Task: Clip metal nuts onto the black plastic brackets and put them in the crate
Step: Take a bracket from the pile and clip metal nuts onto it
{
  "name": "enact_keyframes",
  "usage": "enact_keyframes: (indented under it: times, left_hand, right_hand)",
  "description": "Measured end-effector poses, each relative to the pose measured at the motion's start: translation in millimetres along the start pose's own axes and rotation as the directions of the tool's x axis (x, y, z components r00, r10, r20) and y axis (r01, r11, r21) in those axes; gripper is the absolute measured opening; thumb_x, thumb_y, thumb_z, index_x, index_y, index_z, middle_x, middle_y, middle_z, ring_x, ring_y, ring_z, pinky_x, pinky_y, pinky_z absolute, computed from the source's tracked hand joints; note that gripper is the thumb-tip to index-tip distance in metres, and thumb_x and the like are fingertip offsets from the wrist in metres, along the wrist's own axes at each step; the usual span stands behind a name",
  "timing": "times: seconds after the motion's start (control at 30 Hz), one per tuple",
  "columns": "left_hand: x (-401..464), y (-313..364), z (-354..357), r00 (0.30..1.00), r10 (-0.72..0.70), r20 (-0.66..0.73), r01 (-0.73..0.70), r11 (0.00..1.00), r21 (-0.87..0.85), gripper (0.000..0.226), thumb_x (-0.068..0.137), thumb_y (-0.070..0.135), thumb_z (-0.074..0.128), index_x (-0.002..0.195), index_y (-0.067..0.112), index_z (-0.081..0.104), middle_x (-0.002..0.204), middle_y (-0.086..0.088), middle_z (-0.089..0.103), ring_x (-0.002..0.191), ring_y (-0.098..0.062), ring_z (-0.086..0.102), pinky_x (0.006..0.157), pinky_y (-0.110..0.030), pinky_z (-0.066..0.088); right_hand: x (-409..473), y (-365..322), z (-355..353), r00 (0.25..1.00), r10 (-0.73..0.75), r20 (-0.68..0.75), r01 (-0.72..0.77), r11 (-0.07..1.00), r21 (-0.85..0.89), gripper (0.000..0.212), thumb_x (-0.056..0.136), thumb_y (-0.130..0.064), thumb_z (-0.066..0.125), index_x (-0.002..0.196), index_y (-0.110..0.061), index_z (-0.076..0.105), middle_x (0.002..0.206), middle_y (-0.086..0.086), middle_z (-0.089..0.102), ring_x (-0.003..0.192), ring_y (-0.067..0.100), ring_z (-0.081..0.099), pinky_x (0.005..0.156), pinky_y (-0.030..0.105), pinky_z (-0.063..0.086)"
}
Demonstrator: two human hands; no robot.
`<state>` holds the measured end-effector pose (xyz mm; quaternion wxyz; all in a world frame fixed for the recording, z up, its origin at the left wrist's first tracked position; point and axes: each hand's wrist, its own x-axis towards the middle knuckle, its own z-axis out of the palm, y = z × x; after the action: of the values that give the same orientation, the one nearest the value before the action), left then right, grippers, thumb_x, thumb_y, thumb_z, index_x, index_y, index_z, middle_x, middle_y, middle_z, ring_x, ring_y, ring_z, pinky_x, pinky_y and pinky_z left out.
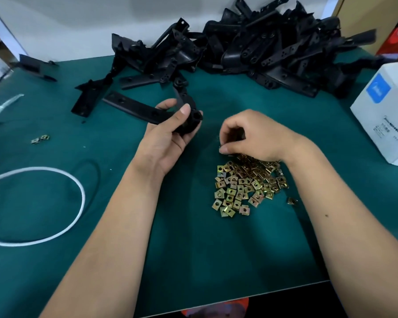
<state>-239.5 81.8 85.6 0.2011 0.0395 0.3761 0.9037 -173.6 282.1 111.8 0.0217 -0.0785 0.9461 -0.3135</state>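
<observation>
Picking is the step in hand: your right hand [251,136] pinches at the nut pile [246,182] on the table [170,249], grasp unconfirmed. Your left hand [168,136] grips a bracket [147,111]. Next, align nut to bracket edge. No crate visible.

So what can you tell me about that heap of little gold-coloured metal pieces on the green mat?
The pile of metal nuts is a loose heap of small, squarish, brassy-yellow clips, each with a hole in the middle. They look like plated sheet metal. They lie flat and jumbled on the green mat, with one stray to the right. The right hand reaches into the far edge.
</observation>
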Motion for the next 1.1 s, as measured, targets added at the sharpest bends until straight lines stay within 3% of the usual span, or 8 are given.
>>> enact_keyframes:
  times: [0.17, 0.4, 0.53, 0.67, 0.77, 0.9, 1.07, 1.1]
  left_hand:
    - [-1, 2, -2, 1.000, 0.020, 0.009, -0.020, 0.998, 0.065, 0.042, 0.072, -0.002, 0.077, 0.101, 0.020, 0.055, 0.096, -0.011, 0.075, 0.093, -0.027, 0.076, 0.079, -0.035, 0.061]
    - [3, 5, -4, 0.998, 0.016, -0.062, -0.014, 0.999, 0.034, 0.038, 0.087, -0.004, 0.070, 0.116, 0.014, 0.052, 0.093, -0.008, 0.074, 0.092, -0.023, 0.075, 0.077, -0.032, 0.060]
    - [4, 6, -4, 0.996, 0.003, -0.088, 0.000, 0.999, 0.038, 0.037, 0.091, 0.000, 0.068, 0.120, 0.012, 0.048, 0.087, -0.003, 0.072, 0.088, -0.017, 0.075, 0.069, -0.027, 0.058]
    - [3, 6, -3, 0.997, -0.011, -0.075, 0.015, 0.999, 0.045, 0.039, 0.091, -0.002, 0.065, 0.120, 0.014, 0.045, 0.085, -0.003, 0.071, 0.084, -0.018, 0.074, 0.068, -0.028, 0.058]
    - [2, 5, -3, 0.997, -0.009, -0.073, 0.013, 0.999, 0.053, 0.039, 0.091, -0.003, 0.065, 0.120, 0.014, 0.045, 0.085, -0.003, 0.072, 0.084, -0.019, 0.075, 0.068, -0.028, 0.058]
    - [2, 6, -4, 0.997, -0.009, -0.082, 0.012, 0.999, 0.041, 0.039, 0.090, -0.003, 0.066, 0.119, 0.014, 0.047, 0.087, -0.005, 0.072, 0.084, -0.020, 0.075, 0.067, -0.028, 0.058]
    - [2, 6, -4, 0.997, -0.012, -0.079, 0.014, 0.999, 0.031, 0.039, 0.089, -0.004, 0.066, 0.119, 0.013, 0.047, 0.088, -0.006, 0.071, 0.085, -0.021, 0.074, 0.067, -0.029, 0.057]
    - [2, 6, -4, 0.997, -0.011, -0.080, 0.013, 1.000, 0.028, 0.040, 0.089, -0.004, 0.067, 0.119, 0.013, 0.047, 0.089, -0.006, 0.071, 0.086, -0.021, 0.074, 0.067, -0.029, 0.058]
  right_hand:
    - [5, -6, 17, 0.972, 0.002, -0.233, 0.074, 0.946, 0.316, 0.007, 0.091, -0.013, 0.077, 0.089, -0.011, 0.071, 0.077, -0.004, 0.077, 0.070, 0.010, 0.071, 0.071, 0.020, 0.055]
    - [10, -5, 25, 0.957, 0.065, -0.282, 0.036, 0.940, 0.338, 0.006, 0.097, -0.013, 0.068, 0.092, -0.010, 0.066, 0.083, 0.001, 0.072, 0.070, 0.016, 0.065, 0.066, 0.032, 0.056]
    - [9, -5, 25, 0.955, 0.147, -0.257, -0.001, 0.870, 0.493, 0.009, 0.102, -0.008, 0.058, 0.094, -0.009, 0.061, 0.074, 0.003, 0.072, 0.062, 0.015, 0.062, 0.053, 0.027, 0.051]
    - [9, -10, 29, 0.950, 0.219, -0.223, -0.046, 0.803, 0.594, 0.009, 0.104, -0.005, 0.054, 0.096, -0.005, 0.057, 0.094, 0.014, 0.074, 0.073, 0.021, 0.070, 0.057, 0.029, 0.055]
    - [10, -7, 30, 0.928, 0.238, -0.286, -0.055, 0.848, 0.527, 0.007, 0.102, -0.008, 0.059, 0.096, -0.008, 0.061, 0.094, 0.012, 0.071, 0.071, 0.020, 0.066, 0.060, 0.030, 0.054]
    - [10, -3, 28, 0.930, 0.178, -0.323, -0.057, 0.934, 0.352, 0.006, 0.094, -0.018, 0.073, 0.088, -0.018, 0.071, 0.078, -0.013, 0.067, 0.067, 0.001, 0.056, 0.063, 0.020, 0.044]
    - [6, -8, 25, 0.935, 0.135, -0.327, -0.026, 0.948, 0.319, 0.006, 0.089, -0.017, 0.079, 0.084, -0.018, 0.076, 0.076, -0.008, 0.071, 0.064, -0.002, 0.055, 0.059, 0.014, 0.041]
    - [6, -10, 24, 0.939, 0.171, -0.298, -0.021, 0.895, 0.446, 0.005, 0.091, -0.015, 0.077, 0.086, -0.015, 0.076, 0.077, -0.002, 0.071, 0.063, 0.000, 0.054, 0.055, 0.016, 0.041]
